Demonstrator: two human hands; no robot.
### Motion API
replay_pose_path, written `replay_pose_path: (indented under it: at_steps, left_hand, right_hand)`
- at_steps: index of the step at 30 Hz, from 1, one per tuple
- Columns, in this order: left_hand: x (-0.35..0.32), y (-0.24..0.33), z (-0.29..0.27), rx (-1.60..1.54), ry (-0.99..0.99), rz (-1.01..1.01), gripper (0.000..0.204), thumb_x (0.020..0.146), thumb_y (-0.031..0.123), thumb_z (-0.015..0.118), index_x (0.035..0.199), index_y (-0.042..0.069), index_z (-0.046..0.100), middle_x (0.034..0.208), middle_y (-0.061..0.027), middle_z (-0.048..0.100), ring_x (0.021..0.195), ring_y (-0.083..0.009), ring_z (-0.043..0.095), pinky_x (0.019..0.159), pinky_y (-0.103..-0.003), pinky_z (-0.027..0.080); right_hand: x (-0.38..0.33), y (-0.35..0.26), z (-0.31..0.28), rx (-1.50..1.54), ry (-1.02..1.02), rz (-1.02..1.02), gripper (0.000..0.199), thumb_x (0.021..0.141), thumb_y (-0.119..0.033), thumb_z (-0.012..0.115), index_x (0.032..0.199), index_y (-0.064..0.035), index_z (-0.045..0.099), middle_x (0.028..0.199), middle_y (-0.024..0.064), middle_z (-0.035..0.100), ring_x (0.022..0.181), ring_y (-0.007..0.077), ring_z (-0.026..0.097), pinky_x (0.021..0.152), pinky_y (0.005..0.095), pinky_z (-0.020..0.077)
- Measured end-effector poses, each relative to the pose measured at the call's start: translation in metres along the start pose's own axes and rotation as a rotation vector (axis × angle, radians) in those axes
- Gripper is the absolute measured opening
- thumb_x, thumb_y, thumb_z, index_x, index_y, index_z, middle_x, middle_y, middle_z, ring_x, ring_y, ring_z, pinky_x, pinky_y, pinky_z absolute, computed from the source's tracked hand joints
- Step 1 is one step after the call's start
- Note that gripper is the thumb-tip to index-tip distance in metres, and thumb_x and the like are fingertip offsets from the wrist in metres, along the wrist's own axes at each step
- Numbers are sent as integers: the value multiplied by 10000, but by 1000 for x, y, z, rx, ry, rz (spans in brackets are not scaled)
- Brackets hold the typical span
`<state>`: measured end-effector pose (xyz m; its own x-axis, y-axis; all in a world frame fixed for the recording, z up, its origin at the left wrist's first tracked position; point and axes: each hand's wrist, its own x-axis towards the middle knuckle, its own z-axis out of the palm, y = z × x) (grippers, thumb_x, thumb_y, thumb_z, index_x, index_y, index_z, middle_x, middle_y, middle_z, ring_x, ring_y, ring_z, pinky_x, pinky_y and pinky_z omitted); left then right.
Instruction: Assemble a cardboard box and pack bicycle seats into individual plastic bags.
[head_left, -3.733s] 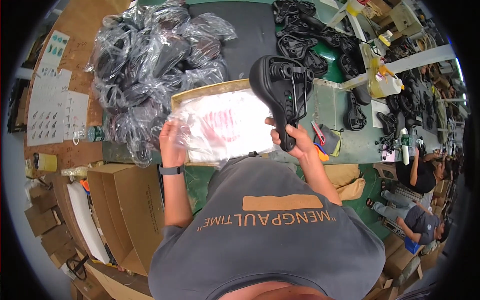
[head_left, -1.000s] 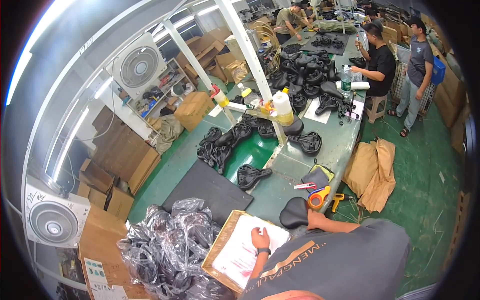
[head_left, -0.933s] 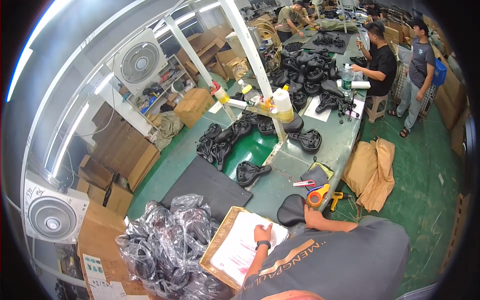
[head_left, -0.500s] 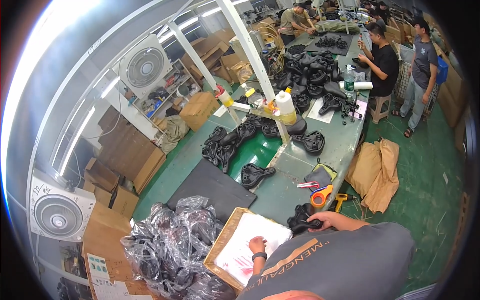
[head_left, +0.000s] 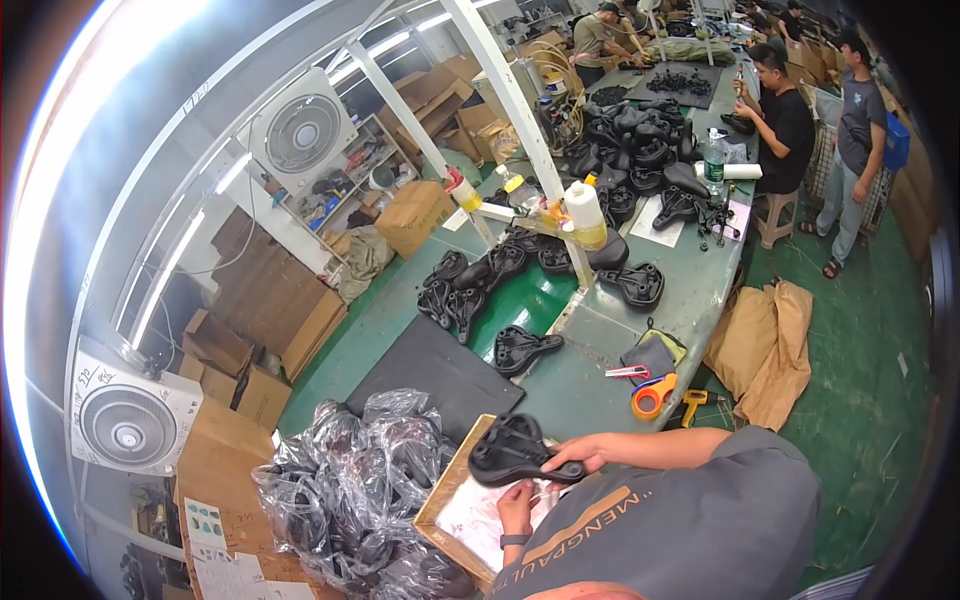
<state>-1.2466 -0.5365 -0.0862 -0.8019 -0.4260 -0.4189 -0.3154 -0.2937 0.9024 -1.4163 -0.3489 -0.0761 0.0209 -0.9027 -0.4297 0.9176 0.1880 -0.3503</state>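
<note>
A black bicycle saddle (head_left: 512, 450) is held by its narrow nose in my right hand (head_left: 580, 456), underside up, above an open box (head_left: 455, 497). Thin white plastic bags (head_left: 472, 515) with red print lie in that box. Just below the saddle, my left hand (head_left: 516, 506) is closed at the fingertips on a thin white plastic bag (head_left: 543, 492); the saddle hides part of this grip. Left of the box lies a heap of saddles wrapped in clear plastic (head_left: 365, 490).
A dark mat (head_left: 430, 380) lies on the green table (head_left: 590, 350), with a single saddle (head_left: 525, 350) beside it. Near the right edge are a utility knife (head_left: 627, 372), an orange tape roll (head_left: 650, 398) and a cloth. White posts (head_left: 520, 120) rise from the table. Co-workers are farther back.
My right hand has brought the saddle leftward from the table edge to above the box. My left hand has stayed over the bags, its fingers now close beneath the saddle. The view has shifted slightly.
</note>
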Motion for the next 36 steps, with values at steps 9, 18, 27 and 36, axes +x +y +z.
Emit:
replay_pose_path:
  at_steps: [9, 18, 27, 36]
  left_hand:
    - [-39, -34, -100, -971, -37, -42, 116, 1029, 143, 697, 1084, 42, 711, 981, -35, 767, 844, -143, 722, 827, -315, 605]
    - [-40, 72, -101, -483, 268, 4, 136, 1043, 261, 683, 1029, 127, 669, 886, 36, 641, 773, -95, 589, 673, -258, 450]
    - [0, 185, 22, 402, -161, 865, 152, 933, -10, 710, 1055, -10, 799, 815, -95, 708, 747, -220, 625, 684, -349, 489]
    - [71, 148, -11, -253, -84, 237, 507, 931, 287, 806, 1321, 7, 641, 1041, -83, 679, 874, -165, 604, 811, -321, 487]
  right_hand:
    - [17, -1, 9, 8, -142, -8, 320, 971, -111, 769, 1217, -13, 589, 1052, 140, 686, 880, 239, 719, 758, 365, 638]
    - [-31, -42, 77, -788, -149, -647, 888, 867, -118, 844, 1602, -80, 346, 1299, 153, 655, 1168, 276, 673, 1024, 407, 537]
    - [-4, -58, 48, -1154, 592, -556, 1194, 712, -12, 873, 1683, -74, 182, 1337, 277, 649, 1214, 361, 675, 1027, 420, 536]
    - [72, -114, 58, -791, 556, -732, 721, 817, -196, 904, 1398, -21, 514, 1226, 140, 682, 1104, 256, 678, 976, 415, 545]
